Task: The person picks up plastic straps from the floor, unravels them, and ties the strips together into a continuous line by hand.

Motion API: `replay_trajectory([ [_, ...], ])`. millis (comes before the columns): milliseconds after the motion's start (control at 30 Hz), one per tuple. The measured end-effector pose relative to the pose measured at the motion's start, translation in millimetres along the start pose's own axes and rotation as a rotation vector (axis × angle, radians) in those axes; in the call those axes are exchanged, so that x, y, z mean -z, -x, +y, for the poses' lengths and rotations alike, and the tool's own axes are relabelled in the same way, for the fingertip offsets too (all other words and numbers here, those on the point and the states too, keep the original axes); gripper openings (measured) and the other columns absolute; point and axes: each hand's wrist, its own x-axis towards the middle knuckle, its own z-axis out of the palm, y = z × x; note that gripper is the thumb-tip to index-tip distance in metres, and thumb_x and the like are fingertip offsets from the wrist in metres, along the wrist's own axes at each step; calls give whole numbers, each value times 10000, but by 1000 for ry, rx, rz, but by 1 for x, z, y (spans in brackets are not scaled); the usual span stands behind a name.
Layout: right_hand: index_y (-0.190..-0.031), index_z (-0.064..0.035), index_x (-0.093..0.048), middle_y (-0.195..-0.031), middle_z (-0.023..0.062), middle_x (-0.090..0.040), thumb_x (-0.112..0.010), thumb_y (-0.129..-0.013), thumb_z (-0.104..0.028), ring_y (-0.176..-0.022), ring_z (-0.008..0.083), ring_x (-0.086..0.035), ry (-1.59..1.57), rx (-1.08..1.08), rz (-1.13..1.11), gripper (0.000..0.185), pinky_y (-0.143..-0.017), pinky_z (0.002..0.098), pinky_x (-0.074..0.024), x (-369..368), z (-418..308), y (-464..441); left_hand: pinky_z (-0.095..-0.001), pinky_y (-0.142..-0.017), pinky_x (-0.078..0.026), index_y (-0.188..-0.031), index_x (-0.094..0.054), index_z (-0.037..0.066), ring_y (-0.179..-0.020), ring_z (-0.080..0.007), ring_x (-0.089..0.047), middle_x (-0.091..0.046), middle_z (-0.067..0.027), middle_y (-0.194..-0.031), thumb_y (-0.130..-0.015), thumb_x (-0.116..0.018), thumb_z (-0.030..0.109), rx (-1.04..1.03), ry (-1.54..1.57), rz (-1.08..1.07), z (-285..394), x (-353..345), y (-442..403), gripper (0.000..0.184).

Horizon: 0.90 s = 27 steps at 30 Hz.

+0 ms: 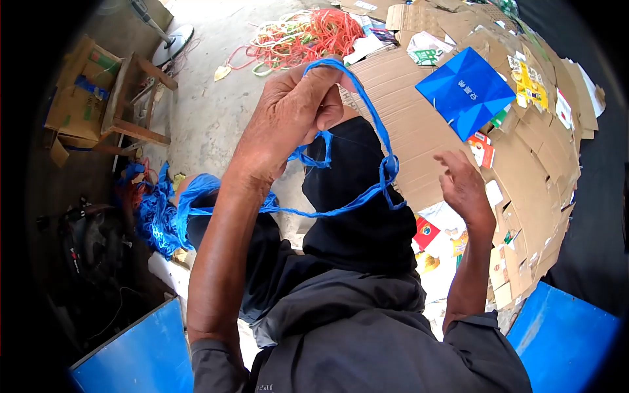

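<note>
My left hand [291, 114] is raised above my knees, its fingers closed on a blue strip [347, 208] that looks like cloth or plastic. The strip loops over the fingers and hangs down to a knot beside my right knee. From there it runs left across my lap to a tangled blue heap [157, 216] by my left leg. A shorter blue end dangles below the left hand. My right hand [464, 187] hovers apart from the strip, over the cardboard on the right. Its fingers are loosely bent and apart, with nothing visible in them.
Flattened cardboard [400, 111] covers the floor on the right, with a blue printed box panel [465, 93] on it. Red and green strapping [314, 39] lies tangled ahead. A wooden stool [134, 105] and a carton [82, 92] stand left. Blue panels [560, 337] flank me.
</note>
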Motion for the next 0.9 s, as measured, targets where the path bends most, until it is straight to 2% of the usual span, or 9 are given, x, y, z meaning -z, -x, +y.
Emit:
replay_trajectory([
  [67,-1122,-37,-677,-1056,169,-659,-580,-862,69,-881,343,-687,-82,4,53,298,-797,397,-541,9,-6,6,-254,-453,-190,-704,-516,93,-474,-43,-256,-421,31,-594,-1058,-477,334,3,-11,12,-3,-1,-1,429],
  [167,-1091,-30,-689,-1007,152,-667,-616,-868,53,-855,325,-690,-358,190,32,249,-754,360,-544,25,-49,17,-253,-448,-192,-719,-525,90,-467,-43,-255,-428,30,-594,-1060,-481,338,-29,-15,-1,-5,-4,-6,424],
  [233,-1075,-24,-688,-1027,135,-662,-655,-860,40,-866,317,-682,-525,346,-133,226,-722,356,-551,19,-79,28,-254,-444,-191,-727,-530,88,-462,-44,-254,-430,29,-593,-1059,-481,333,-44,-1,1,-4,-10,-10,415],
  [300,-1050,-18,-690,-1056,142,-652,-672,-841,35,-906,301,-679,-470,555,24,216,-733,345,-555,-8,-109,31,-255,-439,-186,-729,-531,87,-458,-44,-256,-434,27,-594,-1057,-476,320,-42,-3,-18,-5,-13,-14,407],
  [400,-1000,-15,-686,-1015,120,-628,-684,-819,33,-892,277,-665,-200,532,143,188,-718,353,-546,-48,-109,33,-258,-435,-179,-748,-550,80,-453,-44,-253,-441,25,-596,-1056,-462,309,-31,0,-45,-5,-14,-15,394],
  [467,-965,-19,-675,-957,107,-605,-678,-813,38,-859,268,-655,-185,513,67,162,-696,368,-536,-54,-103,34,-260,-436,-176,-784,-585,69,-452,-45,-245,-445,24,-597,-1059,-444,311,-24,9,-64,-2,-10,-16,392],
  [567,-909,-29,-653,-884,88,-572,-705,-811,40,-770,266,-631,-209,532,36,131,-637,385,-513,-57,-97,38,-264,-429,-181,-935,-709,33,-450,-42,-284,-468,14,-584,-1018,-474,259,-31,33,-27,-1,-6,-20,337],
  [667,-910,-31,-657,-852,87,-602,-746,-812,36,-740,273,-649,-295,534,70,149,-600,385,-510,-50,-99,45,-260,-423,-156,-960,-713,27,-435,-45,-232,-474,15,-593,-1027,-429,269,96,146,13,-3,-3,-29,378],
  [900,-906,-31,-662,-769,118,-591,-769,-811,-30,-710,322,-632,-158,422,-82,143,-629,410,-503,-22,-92,62,-261,-418,-165,-1041,-679,15,-421,-62,-218,-538,-3,-638,-1057,-343,294,115,304,48,-24,13,-51,437],
])
